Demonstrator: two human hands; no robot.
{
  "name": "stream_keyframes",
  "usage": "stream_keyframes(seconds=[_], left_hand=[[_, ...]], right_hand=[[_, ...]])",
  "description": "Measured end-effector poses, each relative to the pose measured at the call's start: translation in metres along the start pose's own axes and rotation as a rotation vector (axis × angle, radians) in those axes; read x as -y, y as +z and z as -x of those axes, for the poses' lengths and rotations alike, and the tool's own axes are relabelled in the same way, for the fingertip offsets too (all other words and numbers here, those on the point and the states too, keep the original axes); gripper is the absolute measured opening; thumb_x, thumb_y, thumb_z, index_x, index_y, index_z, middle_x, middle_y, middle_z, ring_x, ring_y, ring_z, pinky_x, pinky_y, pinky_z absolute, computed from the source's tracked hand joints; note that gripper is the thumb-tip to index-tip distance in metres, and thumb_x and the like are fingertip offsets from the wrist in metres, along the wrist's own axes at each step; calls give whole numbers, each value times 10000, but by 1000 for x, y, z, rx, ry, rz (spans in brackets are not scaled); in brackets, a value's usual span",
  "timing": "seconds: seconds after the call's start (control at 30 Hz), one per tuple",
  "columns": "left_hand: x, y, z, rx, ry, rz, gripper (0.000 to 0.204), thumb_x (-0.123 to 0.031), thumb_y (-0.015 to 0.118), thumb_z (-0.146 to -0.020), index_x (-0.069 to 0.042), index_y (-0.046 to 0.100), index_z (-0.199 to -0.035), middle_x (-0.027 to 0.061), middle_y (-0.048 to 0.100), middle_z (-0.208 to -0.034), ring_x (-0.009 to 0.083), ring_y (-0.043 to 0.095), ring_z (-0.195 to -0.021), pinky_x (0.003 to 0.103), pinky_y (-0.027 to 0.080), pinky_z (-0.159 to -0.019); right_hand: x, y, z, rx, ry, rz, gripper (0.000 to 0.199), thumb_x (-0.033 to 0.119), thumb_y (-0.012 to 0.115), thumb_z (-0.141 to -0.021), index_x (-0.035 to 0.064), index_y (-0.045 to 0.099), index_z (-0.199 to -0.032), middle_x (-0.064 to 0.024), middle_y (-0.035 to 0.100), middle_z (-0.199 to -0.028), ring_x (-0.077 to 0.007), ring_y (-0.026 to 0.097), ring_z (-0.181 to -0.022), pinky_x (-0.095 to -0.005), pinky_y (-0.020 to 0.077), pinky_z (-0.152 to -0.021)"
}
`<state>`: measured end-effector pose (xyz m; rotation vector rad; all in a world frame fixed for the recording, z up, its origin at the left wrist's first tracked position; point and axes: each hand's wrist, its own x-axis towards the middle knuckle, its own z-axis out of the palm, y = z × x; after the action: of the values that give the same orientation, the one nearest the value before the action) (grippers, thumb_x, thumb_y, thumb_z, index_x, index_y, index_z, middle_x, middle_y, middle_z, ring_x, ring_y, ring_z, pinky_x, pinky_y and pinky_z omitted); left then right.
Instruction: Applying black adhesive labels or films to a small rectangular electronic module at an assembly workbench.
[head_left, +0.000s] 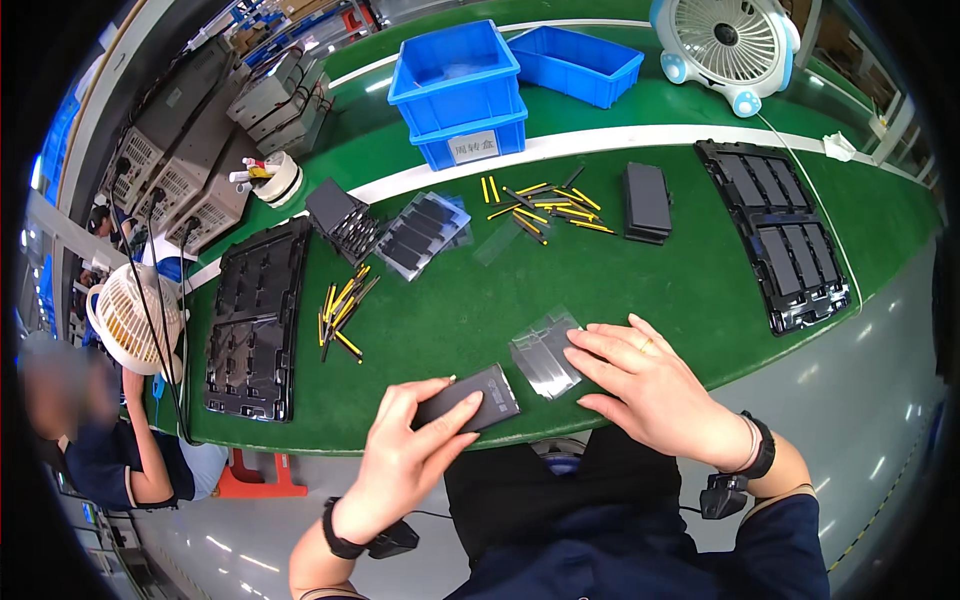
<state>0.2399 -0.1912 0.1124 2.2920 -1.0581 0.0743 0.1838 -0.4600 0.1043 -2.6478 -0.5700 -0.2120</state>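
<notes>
Close to the table's front edge, my left hand [405,430] grips a flat dark-grey block [483,398] that looks like a phone battery. Its thumb and fingers lie along the block's sides, and small printing shows on the top face. My right hand [650,388] lies with fingers stretched out, the fingertips touching the right edge of a clear plastic film sheet [543,362]. That sheet rests on the green table [440,320], just right of the block and apart from it. Nothing is gripped in the right hand.
Yellow-and-black strips lie in a left pile [343,310] and a far pile [560,207]. Dark blocks [648,203] are stacked behind, near printed film sheets [425,233]. Black trays stand left [255,320] and right [775,235]. Blue bins [455,85] and a fan [725,50] are farther back; another person [120,450] sits left.
</notes>
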Motion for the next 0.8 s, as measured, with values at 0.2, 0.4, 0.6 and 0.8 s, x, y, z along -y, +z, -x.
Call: stream_keyframes(seconds=[0.2, 0.4, 0.6, 0.8], left_hand=[[-2, 11, -1, -64, 20, -62, 470, -73, 743, -669, -141, 635, -1122, 124, 532, -1049, 277, 507, -897, 366, 451, -760], [8, -1, -6, 47, 31, 16, 462, -48, 728, -672, -152, 642, -1115, 120, 522, -1063, 285, 495, -927, 366, 458, -771], [13, -7, -15, 107, 32, 77, 421, -44, 722, -674, -146, 664, -1079, 102, 531, -1088, 285, 497, -951, 362, 458, -803], [18, -7, -19, 138, 32, 88, 417, -71, 742, -641, -151, 682, -1046, 95, 540, -1115, 276, 499, -955, 366, 455, -805]], right_hand=[[36, 13, 16, 15, 10, 65, 480, 264, 681, -759, 18, 545, -1148, -121, 482, -1184, -258, 481, -1055, -472, 347, -987], [31, 8, 2, -42, 31, -24, 429, 235, 702, -738, 57, 572, -1106, -97, 506, -1142, -256, 495, -1058, -464, 368, -969], [21, 27, -5, -81, -139, -174, 361, 173, 698, -741, 43, 588, -1059, -79, 551, -1118, -239, 523, -1059, -422, 404, -946], [20, 26, -6, -72, -129, -189, 362, 165, 692, -748, 42, 594, -1073, -71, 564, -1100, -234, 537, -1047, -414, 419, -938]])
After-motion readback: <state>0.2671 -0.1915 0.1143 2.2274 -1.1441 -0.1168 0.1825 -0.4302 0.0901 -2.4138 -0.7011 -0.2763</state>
